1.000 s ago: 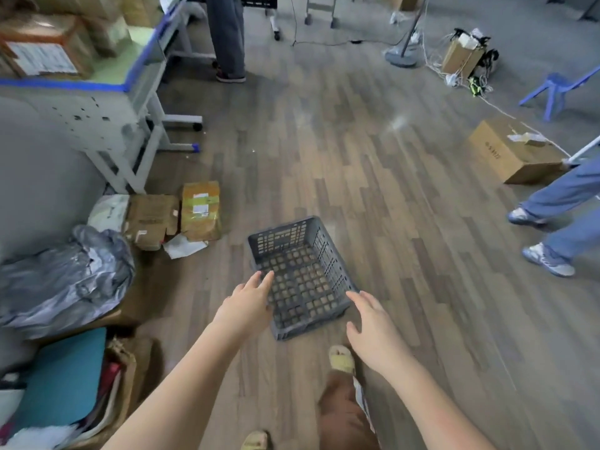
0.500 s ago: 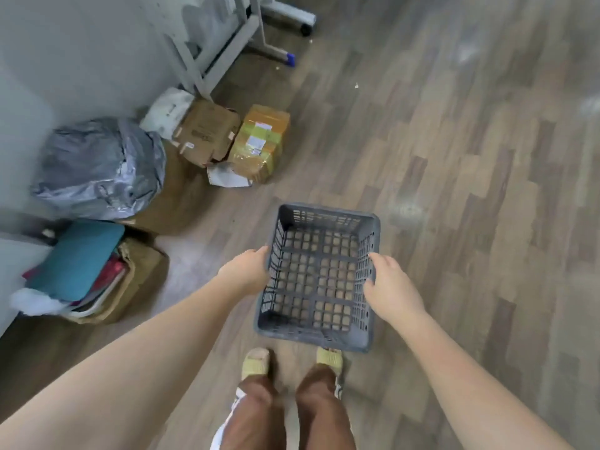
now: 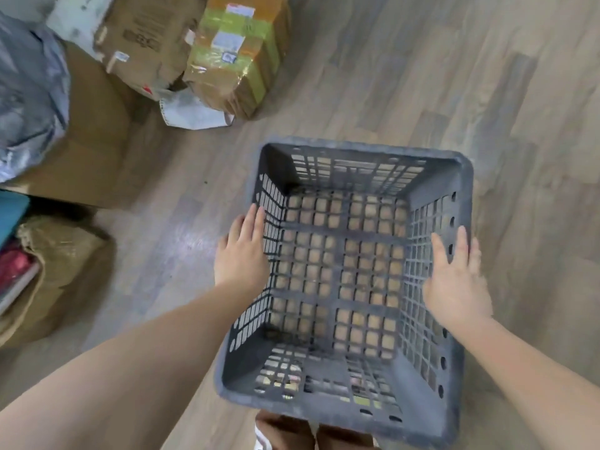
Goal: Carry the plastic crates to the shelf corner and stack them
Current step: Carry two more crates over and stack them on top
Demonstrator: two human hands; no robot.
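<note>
A grey plastic crate (image 3: 363,147) with lattice walls and floor fills the lower middle of the head view, empty, with the wooden floor showing through it. My left hand (image 3: 242,254) presses against its left wall at the rim, fingers stretched forward. My right hand (image 3: 454,280) lies over the right rim, fingers also extended. The crate is held between both hands, above my legs, which show just under its near edge. No second crate and no shelf are in view.
On the floor at upper left lie a crumpled cardboard box (image 3: 143,37), a yellow-taped parcel (image 3: 237,50) and a white sheet (image 3: 191,112). A grey plastic bag (image 3: 29,92) rests on flat cardboard (image 3: 87,151). A brown sack (image 3: 55,264) sits at the left edge.
My hands reached the crate and took its two sides. It now sits much closer and larger in view, raised off the floor, and the view has tilted further down.
</note>
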